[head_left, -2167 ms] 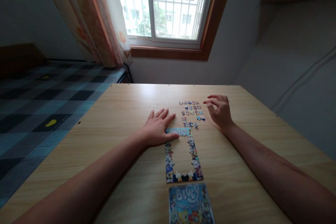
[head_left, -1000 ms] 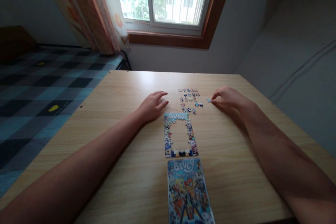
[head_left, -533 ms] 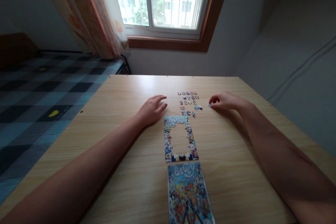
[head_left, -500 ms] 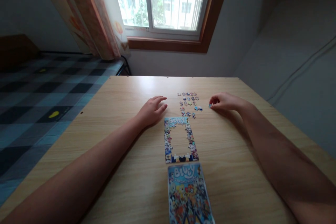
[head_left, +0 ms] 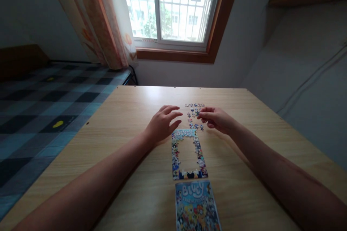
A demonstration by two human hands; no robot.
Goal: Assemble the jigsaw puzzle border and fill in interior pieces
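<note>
"How are the fingers of the right hand (head_left: 218,119) held?"

"Narrow—a puzzle piece (head_left: 198,114) is pinched at their tips, just right of the frame's centre; loose pieces (head_left: 190,120) are partly hidden behind them."

"And the left hand (head_left: 162,122)?"

"Its fingers are fanned wide at mid-frame—just beside the puzzle border's (head_left: 175,155) upper left corner; the printed box (head_left: 196,205) is seen at bottom centre."

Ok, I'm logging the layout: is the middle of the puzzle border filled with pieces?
No, wooden tabletop shows inside the puzzle border.

Multicoloured puzzle border (head_left: 200,155), pale wood-grained table (head_left: 146,195), blue-and-black checked bedding (head_left: 54,103)
</note>
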